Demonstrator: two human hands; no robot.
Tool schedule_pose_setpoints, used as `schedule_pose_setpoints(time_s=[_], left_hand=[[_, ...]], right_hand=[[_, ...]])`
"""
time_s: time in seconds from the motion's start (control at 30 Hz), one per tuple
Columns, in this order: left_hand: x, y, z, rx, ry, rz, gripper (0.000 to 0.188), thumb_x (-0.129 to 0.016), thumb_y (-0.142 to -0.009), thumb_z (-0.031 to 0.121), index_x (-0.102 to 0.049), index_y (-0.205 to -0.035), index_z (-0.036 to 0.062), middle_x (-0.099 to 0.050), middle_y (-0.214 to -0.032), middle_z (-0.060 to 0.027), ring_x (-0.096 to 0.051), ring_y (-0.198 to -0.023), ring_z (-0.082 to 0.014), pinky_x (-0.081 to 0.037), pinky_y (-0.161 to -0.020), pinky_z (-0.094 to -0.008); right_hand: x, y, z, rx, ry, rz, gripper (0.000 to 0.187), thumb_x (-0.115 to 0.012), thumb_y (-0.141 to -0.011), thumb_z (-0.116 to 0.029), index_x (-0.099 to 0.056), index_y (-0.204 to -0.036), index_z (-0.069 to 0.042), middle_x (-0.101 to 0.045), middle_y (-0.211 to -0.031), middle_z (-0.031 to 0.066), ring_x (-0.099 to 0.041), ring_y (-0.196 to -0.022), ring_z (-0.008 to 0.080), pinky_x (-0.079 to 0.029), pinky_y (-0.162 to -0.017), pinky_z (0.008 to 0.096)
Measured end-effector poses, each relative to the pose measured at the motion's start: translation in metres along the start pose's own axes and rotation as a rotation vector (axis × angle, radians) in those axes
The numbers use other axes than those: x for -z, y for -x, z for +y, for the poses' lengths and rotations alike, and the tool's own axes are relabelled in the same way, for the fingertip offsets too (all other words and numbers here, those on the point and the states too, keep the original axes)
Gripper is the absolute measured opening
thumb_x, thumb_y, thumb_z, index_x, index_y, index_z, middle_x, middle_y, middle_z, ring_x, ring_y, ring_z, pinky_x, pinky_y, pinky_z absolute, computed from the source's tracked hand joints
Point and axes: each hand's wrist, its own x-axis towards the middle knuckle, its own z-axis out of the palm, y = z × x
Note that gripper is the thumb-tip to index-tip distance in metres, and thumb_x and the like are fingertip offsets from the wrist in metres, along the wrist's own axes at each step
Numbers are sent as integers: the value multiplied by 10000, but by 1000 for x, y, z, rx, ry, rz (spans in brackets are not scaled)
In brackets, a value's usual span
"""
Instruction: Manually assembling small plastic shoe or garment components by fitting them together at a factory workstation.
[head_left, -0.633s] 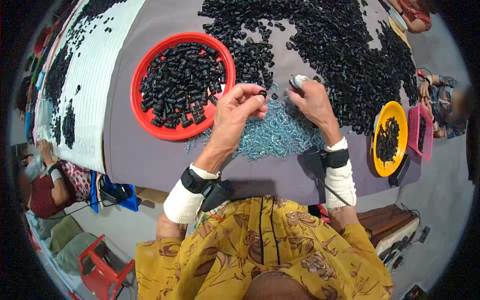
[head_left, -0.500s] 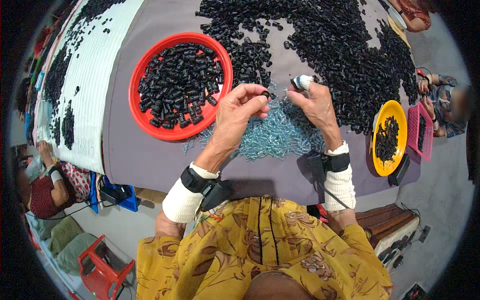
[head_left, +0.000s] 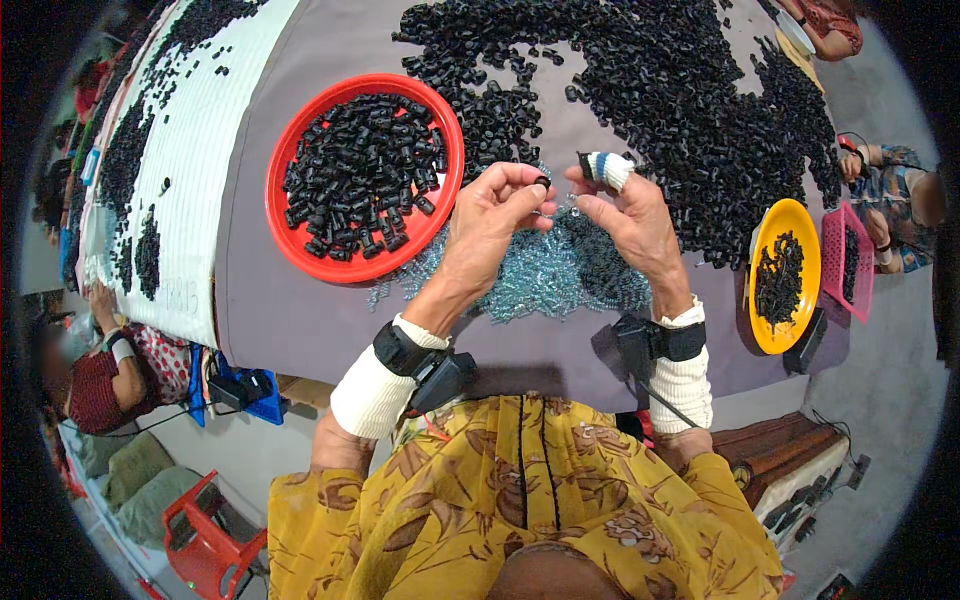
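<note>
A small black plastic piece [head_left: 543, 184] is pinched between the thumb and forefinger of my left hand [head_left: 492, 215], above the table. My right hand [head_left: 636, 215] is close by on the right, its fingers curled toward the thumb. A tiny glint shows at its thumb tip, too small to make out. One of its fingers wears a white and blue knitted sleeve [head_left: 608, 170] with a dark end. Beneath both hands lies a heap of small bluish, spring-like coils [head_left: 540, 275]. To the left stands a red round tray [head_left: 277, 215] holding many black pieces.
Loose black pieces [head_left: 680, 120] cover the far table. At right are a yellow oval tray [head_left: 808, 270] and a pink basket [head_left: 855, 290], both with black parts. Other people sit at the left and right edges. A red chair [head_left: 205, 535] stands lower left.
My right hand has turned slightly, its sleeved finger shifting a little left. My left hand keeps the black piece and has moved slightly right. The view has shifted a little.
</note>
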Motion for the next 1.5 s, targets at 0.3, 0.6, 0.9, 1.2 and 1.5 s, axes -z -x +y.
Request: schedule_pose_setpoints(time_s=[0.3, 0.6, 0.9, 1.2, 1.5], left_hand=[[2, 1, 1, -28, 66, -14, 179, -564, -902, 66, -544, -1055, -25, -631, -962, -104, -629, -839, -154, -548, -730, -285], [-3, 7, 2, -53, 180, -26, 185, -605, -869, 33, -545, -1040, -8, -625, -887, -70, -627, -769, -134, -543, -701, -266], [3, 8, 5, -112, 104, 14, 222, -642, -839, 11, -579, -1051, -3, -648, -885, -67, -633, -755, -132, -543, -711, -263], [11, 14, 5, -275, -294, 66, 235, -674, -814, 39, -651, -1044, -8, -645, -848, -32, -597, -759, -84, -485, -668, -220], [11, 16, 11, -491, -670, 23, 216, -682, -778, 22, -683, -993, -4, -639, -845, -62, -586, -749, -117, -457, -649, -239]], right_hand=[[-8, -9, -18, 110, 157, 19, 258, -623, -819, -21, -608, -1074, 7, -673, -927, 111, -665, -791, 185, -532, -701, 298], [-25, -11, -26, 205, 235, 132, 227, -619, -806, 1, -608, -1032, 19, -659, -887, 111, -658, -753, 209, -530, -672, 306], [-22, -12, -30, 129, 67, 124, 250, -626, -813, -3, -615, -1061, 14, -655, -823, 89, -653, -745, 178, -532, -679, 287], [-21, -16, -37, 200, 147, 35, 276, -635, -820, -22, -603, -1092, 10, -660, -826, 101, -655, -730, 179, -529, -660, 291], [-17, -15, -33, 125, 206, -77, 288, -638, -804, -31, -609, -1087, 12, -641, -791, 130, -641, -687, 223, -504, -624, 309]])
